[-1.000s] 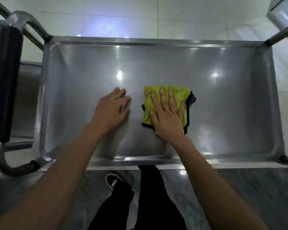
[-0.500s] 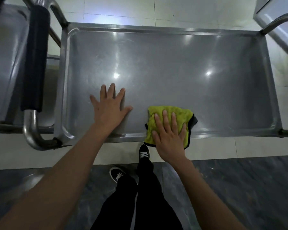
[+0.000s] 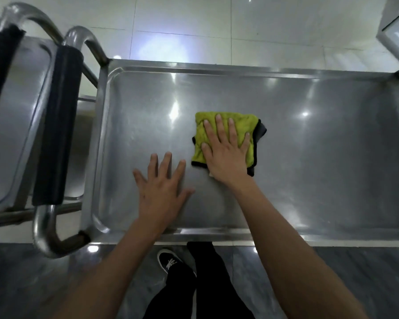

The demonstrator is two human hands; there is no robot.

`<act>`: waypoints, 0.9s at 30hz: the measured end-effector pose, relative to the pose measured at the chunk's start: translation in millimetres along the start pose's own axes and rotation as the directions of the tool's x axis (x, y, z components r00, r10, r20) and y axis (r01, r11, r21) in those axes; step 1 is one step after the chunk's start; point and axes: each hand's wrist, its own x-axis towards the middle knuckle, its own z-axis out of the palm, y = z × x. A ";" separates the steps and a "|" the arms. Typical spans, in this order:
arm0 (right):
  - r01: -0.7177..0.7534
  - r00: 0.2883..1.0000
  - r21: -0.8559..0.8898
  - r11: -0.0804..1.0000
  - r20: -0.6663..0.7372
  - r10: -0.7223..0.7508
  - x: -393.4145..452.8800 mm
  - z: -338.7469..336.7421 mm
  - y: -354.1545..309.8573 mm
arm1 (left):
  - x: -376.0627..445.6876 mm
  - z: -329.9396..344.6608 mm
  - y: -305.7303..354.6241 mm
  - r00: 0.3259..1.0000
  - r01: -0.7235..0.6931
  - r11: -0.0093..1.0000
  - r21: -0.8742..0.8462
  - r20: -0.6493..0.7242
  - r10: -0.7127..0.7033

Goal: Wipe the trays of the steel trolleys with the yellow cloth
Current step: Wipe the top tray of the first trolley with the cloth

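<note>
Nearest us, a shoe [image 3: 168, 263] on the dark floor. We see the left hand [image 3: 162, 189] spread flat on the tray [image 3: 320, 180], near its front rim. Just beyond and right, the right hand [image 3: 226, 149] presses flat, fingers straight, on the folded cloth [image 3: 224, 122] mid-tray; cloth's long axis runs near to far. Tray's long axis runs left-right. Black-padded handle [image 3: 58, 125] at left.

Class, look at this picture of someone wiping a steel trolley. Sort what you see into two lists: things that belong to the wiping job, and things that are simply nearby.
Part of the job:
yellow cloth, flat under the right hand
steel tray being wiped
left hand, spread flat on the tray
second trolley alongside, still to be wiped

Just nearby:
black handle grip
tiled floor
black shoe
</note>
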 end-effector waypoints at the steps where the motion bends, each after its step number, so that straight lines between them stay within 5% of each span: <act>1: 0.010 1.000 -0.001 1.000 0.005 -0.010 19.6 -4.3 0.9 | 1.3 -0.2 0.4 1.000 0.006 1.000 -0.005 0.007 -0.006; 14: 0.059 0.998 -0.003 0.998 -0.038 -0.059 179.3 -42.5 1.8 | 9.3 1.8 2.8 0.999 0.010 1.000 -0.018 -0.034 -0.010; 19: 0.072 0.996 -0.001 0.997 -0.044 -0.072 129.3 -29.8 -1.2 | 4.6 -7.6 0.0 0.999 0.018 1.000 0.020 0.051 -0.019; 27: -0.017 0.998 -0.017 1.000 -0.066 0.016 -42.9 12.9 -18.4 | -5.3 -28.7 -39.9 0.999 -0.040 0.987 -0.159 0.029 0.045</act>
